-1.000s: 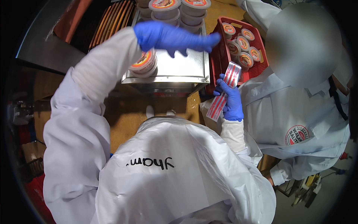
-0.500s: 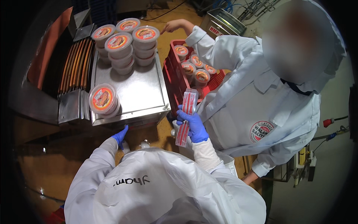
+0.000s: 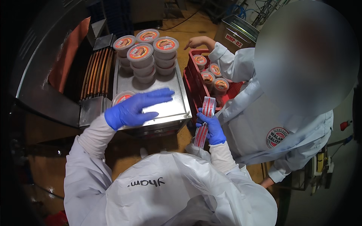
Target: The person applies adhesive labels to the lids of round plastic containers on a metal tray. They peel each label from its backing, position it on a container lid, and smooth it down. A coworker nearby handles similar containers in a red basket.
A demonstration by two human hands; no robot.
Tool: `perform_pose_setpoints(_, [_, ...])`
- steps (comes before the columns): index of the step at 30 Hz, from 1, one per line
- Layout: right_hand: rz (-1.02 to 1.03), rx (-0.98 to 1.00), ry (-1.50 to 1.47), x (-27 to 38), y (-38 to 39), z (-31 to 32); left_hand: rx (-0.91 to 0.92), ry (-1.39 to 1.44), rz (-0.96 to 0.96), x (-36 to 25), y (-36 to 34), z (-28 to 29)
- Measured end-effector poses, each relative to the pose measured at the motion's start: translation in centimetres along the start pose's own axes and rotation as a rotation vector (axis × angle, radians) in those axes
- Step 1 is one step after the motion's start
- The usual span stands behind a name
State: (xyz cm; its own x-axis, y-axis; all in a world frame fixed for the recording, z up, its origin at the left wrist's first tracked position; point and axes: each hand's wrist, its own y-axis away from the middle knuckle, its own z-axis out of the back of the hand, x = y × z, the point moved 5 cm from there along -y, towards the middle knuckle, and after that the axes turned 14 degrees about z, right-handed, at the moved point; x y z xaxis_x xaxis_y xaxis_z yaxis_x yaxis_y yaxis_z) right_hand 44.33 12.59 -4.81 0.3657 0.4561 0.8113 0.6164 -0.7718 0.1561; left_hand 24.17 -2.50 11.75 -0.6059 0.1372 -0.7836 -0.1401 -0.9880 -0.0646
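Left hand point(image 3: 135, 109), blue-gloved, fingers spread flat, holding nothing, hovers just above a lidded tub point(image 3: 121, 98) on the steel counter point(image 3: 169, 109). Right hand point(image 3: 212, 127) is closed around a stack of red-striped strips point(image 3: 204, 121), upright, kept clear beside the counter. Stacked tubs point(image 3: 147, 58) stand beyond the left hand.

Bare steel tabletop point(image 3: 171, 109) open under and right of left hand point(image 3: 132, 109). Stacked tubs point(image 3: 145, 56) block far end. Red crate point(image 3: 196, 81) walls right edge. Co-worker's arm point(image 3: 226, 62) spans crate.
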Motion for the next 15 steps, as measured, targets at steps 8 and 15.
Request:
perform_pose_setpoints(8, [0.030, 0.032, 0.021, 0.0, 0.2, -1.7, -0.530, 0.324, -0.232, -9.8, -5.3, 30.9])
perform_pose_setpoints(15, [0.047, -0.082, -0.089, -0.8, 2.2, 1.7, -0.505, 0.249, -0.047, -11.6, -9.9, 40.3])
